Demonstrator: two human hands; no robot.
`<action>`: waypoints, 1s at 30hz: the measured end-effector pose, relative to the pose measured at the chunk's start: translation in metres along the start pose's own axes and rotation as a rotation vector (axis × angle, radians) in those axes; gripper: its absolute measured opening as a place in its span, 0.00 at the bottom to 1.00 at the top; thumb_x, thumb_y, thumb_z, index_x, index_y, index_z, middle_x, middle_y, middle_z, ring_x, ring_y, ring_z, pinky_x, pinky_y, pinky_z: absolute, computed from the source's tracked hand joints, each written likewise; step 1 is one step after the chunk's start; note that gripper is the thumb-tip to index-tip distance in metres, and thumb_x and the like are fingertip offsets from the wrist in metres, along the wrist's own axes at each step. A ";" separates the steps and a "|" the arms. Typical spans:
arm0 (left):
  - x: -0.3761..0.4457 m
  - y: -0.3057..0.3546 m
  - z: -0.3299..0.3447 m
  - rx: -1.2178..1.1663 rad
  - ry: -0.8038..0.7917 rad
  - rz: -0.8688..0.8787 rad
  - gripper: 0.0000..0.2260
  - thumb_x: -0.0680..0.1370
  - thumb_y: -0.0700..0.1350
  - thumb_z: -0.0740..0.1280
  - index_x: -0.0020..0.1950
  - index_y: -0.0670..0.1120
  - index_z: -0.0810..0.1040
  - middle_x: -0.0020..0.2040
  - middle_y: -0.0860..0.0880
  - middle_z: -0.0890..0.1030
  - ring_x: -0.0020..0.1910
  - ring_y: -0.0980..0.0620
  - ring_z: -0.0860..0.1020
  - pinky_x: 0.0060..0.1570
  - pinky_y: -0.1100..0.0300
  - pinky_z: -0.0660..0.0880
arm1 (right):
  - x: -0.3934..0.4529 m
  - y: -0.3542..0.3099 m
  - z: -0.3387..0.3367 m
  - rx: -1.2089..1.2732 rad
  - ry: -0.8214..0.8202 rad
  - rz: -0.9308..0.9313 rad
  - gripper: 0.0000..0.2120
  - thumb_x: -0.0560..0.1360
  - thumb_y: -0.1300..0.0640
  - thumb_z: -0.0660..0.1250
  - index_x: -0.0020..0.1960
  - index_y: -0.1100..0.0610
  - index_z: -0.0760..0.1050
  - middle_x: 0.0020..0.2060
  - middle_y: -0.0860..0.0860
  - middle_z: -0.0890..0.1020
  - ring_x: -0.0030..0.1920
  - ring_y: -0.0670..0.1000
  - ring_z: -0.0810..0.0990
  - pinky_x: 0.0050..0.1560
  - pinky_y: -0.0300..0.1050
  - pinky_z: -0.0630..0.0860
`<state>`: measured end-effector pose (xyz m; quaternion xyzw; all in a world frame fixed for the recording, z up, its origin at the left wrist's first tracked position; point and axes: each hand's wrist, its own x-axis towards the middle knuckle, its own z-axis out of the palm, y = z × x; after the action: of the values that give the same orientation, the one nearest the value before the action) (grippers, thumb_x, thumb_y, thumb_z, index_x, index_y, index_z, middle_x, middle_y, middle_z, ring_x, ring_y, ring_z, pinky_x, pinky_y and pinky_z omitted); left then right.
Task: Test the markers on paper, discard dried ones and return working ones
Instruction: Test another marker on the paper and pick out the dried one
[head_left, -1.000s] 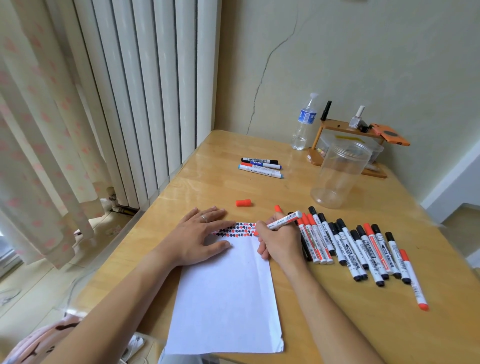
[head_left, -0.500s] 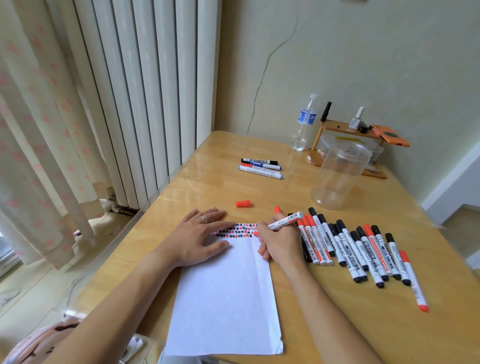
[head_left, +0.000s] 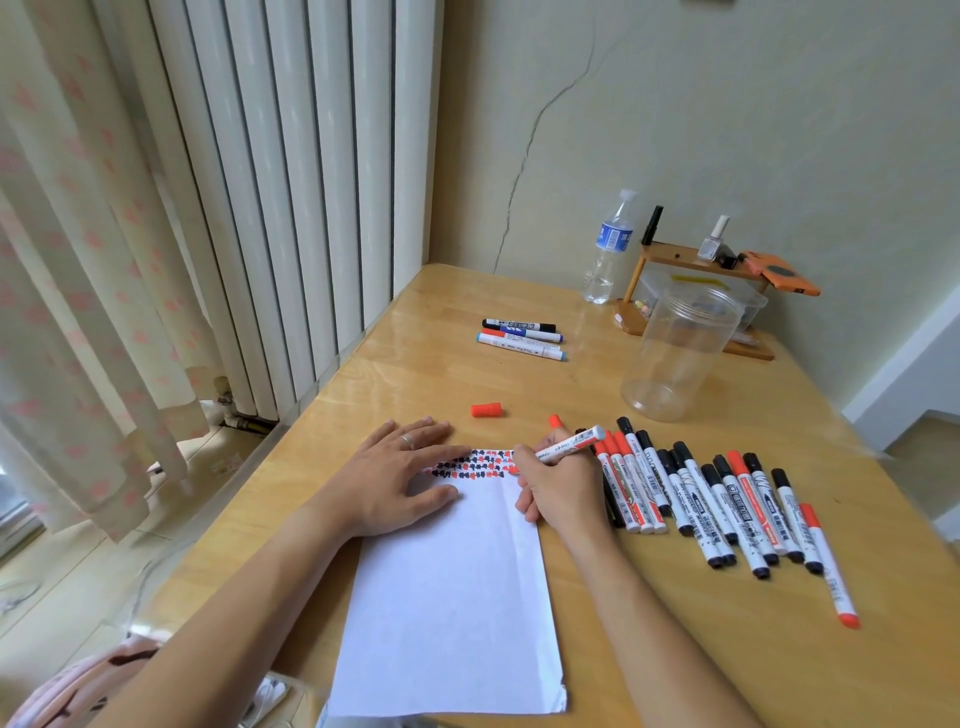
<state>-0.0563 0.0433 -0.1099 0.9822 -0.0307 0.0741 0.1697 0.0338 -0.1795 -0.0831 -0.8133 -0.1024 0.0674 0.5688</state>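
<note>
A white sheet of paper (head_left: 457, 597) lies on the wooden table (head_left: 649, 649), with rows of red and black test marks (head_left: 475, 464) along its top edge. My left hand (head_left: 395, 483) rests flat on the paper's top left corner. My right hand (head_left: 563, 488) grips an uncapped red marker (head_left: 569, 445) with its tip on the paper at the right end of the marks. Its red cap (head_left: 487, 410) lies on the table beyond the paper. Several capped red and black markers (head_left: 717, 499) lie in a row to the right of my right hand.
Three markers (head_left: 521, 338) lie apart at the far middle of the table. An empty clear plastic jar (head_left: 680, 353) stands behind the marker row. A water bottle (head_left: 608, 249) and a small wooden shelf (head_left: 691, 270) stand against the wall. Curtains and a radiator are left.
My right hand has shifted very slightly while the marker tip stays at the right end of the marks. My left hand has not moved.
</note>
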 end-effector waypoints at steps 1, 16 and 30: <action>-0.001 0.000 0.000 0.002 -0.001 0.001 0.27 0.78 0.72 0.51 0.76 0.72 0.60 0.81 0.60 0.59 0.81 0.63 0.49 0.80 0.47 0.47 | 0.000 0.000 0.000 -0.008 -0.004 -0.002 0.12 0.77 0.59 0.71 0.39 0.59 0.71 0.26 0.59 0.81 0.21 0.57 0.77 0.24 0.42 0.71; -0.004 0.010 -0.002 0.099 0.218 0.216 0.16 0.81 0.64 0.61 0.67 0.65 0.77 0.61 0.58 0.75 0.62 0.55 0.72 0.63 0.51 0.68 | -0.003 -0.004 -0.001 -0.062 -0.017 -0.020 0.11 0.74 0.60 0.70 0.39 0.60 0.70 0.25 0.59 0.80 0.19 0.54 0.76 0.23 0.40 0.71; 0.074 0.027 -0.008 0.082 0.222 -0.032 0.18 0.79 0.51 0.68 0.69 0.52 0.77 0.59 0.50 0.77 0.58 0.49 0.77 0.55 0.54 0.75 | 0.008 0.013 0.001 0.117 -0.020 -0.045 0.13 0.78 0.57 0.71 0.40 0.58 0.69 0.27 0.58 0.81 0.21 0.58 0.77 0.24 0.42 0.69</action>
<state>0.0131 0.0182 -0.0826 0.9744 0.0071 0.1811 0.1328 0.0429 -0.1812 -0.0951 -0.7755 -0.1223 0.0685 0.6156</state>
